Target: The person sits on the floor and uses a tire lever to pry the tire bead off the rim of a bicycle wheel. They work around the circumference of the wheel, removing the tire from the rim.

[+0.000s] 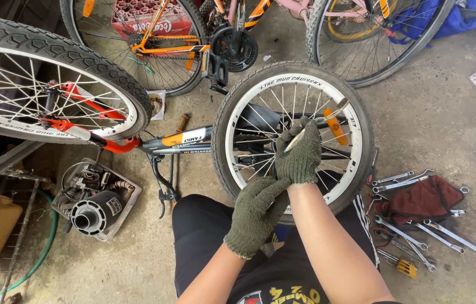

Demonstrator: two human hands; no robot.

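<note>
Left hand (256,214) tugs knit glove cuff; right hand (300,155) fingers grip flat, perhaps metal, tool (295,141).

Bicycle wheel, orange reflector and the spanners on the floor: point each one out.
Bicycle wheel (356,121), head view, on the tyre's right side.
Orange reflector (335,126), head view, middle of the reflector among the spokes.
Spanners (462,240), head view, shaft of the long one at the right.

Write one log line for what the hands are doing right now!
left hand: gloved, touching right glove cuff | right hand: gloved, holds thin tool | at: small bike wheel | nearby: wrenches
</note>
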